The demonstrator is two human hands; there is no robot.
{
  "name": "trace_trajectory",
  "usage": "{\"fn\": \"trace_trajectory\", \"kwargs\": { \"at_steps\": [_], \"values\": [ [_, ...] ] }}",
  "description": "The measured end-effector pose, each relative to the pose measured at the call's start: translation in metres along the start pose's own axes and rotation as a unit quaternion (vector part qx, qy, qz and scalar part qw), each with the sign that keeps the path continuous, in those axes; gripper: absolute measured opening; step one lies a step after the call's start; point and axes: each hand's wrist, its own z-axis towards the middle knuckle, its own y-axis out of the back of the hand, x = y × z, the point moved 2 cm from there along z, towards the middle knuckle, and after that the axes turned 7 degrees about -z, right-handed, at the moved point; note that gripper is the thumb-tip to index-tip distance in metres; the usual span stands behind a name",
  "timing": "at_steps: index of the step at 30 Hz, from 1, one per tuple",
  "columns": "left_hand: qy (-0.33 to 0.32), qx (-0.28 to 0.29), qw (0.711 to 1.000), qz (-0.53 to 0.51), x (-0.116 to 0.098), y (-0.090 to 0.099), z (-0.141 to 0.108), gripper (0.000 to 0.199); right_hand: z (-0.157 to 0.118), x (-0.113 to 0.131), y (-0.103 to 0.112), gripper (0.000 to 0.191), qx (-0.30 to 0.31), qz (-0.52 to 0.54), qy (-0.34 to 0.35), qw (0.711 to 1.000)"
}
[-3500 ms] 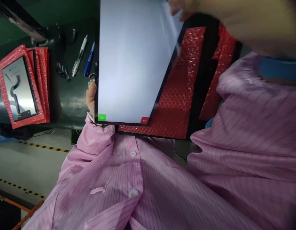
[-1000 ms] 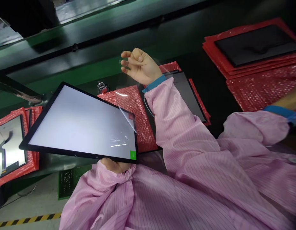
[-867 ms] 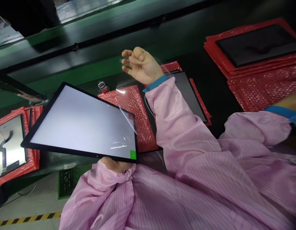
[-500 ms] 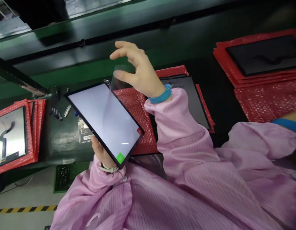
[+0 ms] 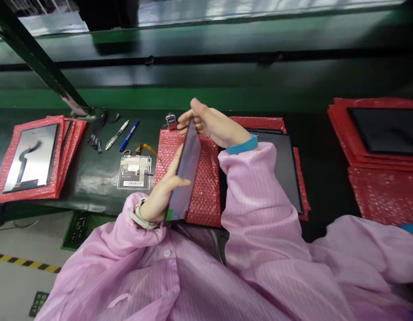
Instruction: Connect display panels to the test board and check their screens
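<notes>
A thin display panel (image 5: pixel 186 174) with green and red corner marks stands tilted nearly on edge before me. My left hand (image 5: pixel 162 194) grips its left long edge, thumb on the screen side. My right hand (image 5: pixel 214 122), with a blue wristband, is at the panel's top end, its fingers wrapped round that edge. Beneath the panel lies a red bubble-wrap pouch (image 5: pixel 206 191). A small circuit board (image 5: pixel 135 173) with an orange flex cable is left of the pouch.
Panels on red pouches (image 5: pixel 32 156) are at the left, more pouches (image 5: pixel 383 191) at the right. A dark panel (image 5: pixel 286 171) lies beside my right sleeve. A white pen (image 5: pixel 117 134), blue pen (image 5: pixel 129 136) and counter (image 5: pixel 171 121) lie behind. Another person's sleeve (image 5: pixel 370 247) shows lower right.
The panel has turned from facing up to nearly edge-on. My right hand has come down from above onto its top end. The view has shifted, showing more of the bench.
</notes>
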Motion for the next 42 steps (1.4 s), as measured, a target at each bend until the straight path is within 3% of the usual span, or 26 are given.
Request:
{"fn": "trace_trajectory", "kwargs": {
  "at_steps": [3,5,8,10,11,13,16,18,21,24,32,34,37,42],
  "values": [
    [0.002,0.045,0.999,0.007,0.008,-0.021,0.006,0.055,-0.004,0.004,0.004,0.039,0.029,-0.007,-0.012,0.999],
    [-0.008,0.047,0.999,-0.011,0.014,-0.024,0.006,0.052,-0.005,0.003,0.009,0.030,0.045,0.003,-0.025,0.999],
    [-0.072,0.006,0.997,-0.026,0.020,-0.001,0.001,0.045,-0.005,0.001,0.015,0.025,0.054,0.019,-0.034,0.998],
    [-0.159,-0.055,0.983,0.069,0.020,0.030,-0.008,0.035,-0.006,0.000,0.017,0.023,0.057,0.019,-0.036,0.998],
    [-0.204,-0.092,0.961,0.165,0.019,0.048,-0.014,0.030,-0.006,0.000,0.017,0.022,0.059,0.019,-0.037,0.997],
    [-0.239,-0.148,0.866,0.414,0.021,0.081,-0.026,0.023,-0.005,-0.001,0.016,0.021,0.062,0.018,-0.036,0.997],
    [-0.210,-0.136,0.720,0.647,0.031,0.113,-0.039,0.033,-0.005,-0.001,0.014,0.023,0.060,0.016,-0.031,0.998],
    [-0.207,-0.107,0.665,0.710,0.038,0.122,-0.043,0.039,-0.004,-0.001,0.013,0.022,0.059,0.003,-0.031,0.998],
    [-0.214,-0.095,0.619,0.749,0.043,0.122,-0.044,0.045,-0.004,-0.001,0.013,0.016,0.061,-0.016,-0.030,0.998],
    [-0.222,-0.097,0.599,0.763,0.045,0.120,-0.042,0.046,-0.004,-0.002,0.015,0.012,0.065,-0.020,-0.023,0.997],
    [-0.252,-0.075,0.552,0.791,0.049,0.122,-0.040,0.052,-0.003,-0.003,0.016,0.023,0.066,-0.053,-0.012,0.996],
    [-0.251,-0.080,0.557,0.788,0.050,0.123,-0.040,0.053,-0.005,-0.001,0.015,0.025,0.014,-0.117,-0.015,0.993],
    [-0.272,-0.062,0.581,0.764,0.052,0.126,-0.042,0.064,-0.013,-0.001,0.019,0.029,-0.114,-0.222,-0.041,0.967],
    [-0.310,0.069,0.583,0.748,0.057,0.126,-0.042,0.056,-0.048,-0.012,0.039,0.019,-0.177,-0.239,-0.068,0.952]
  ]
}}
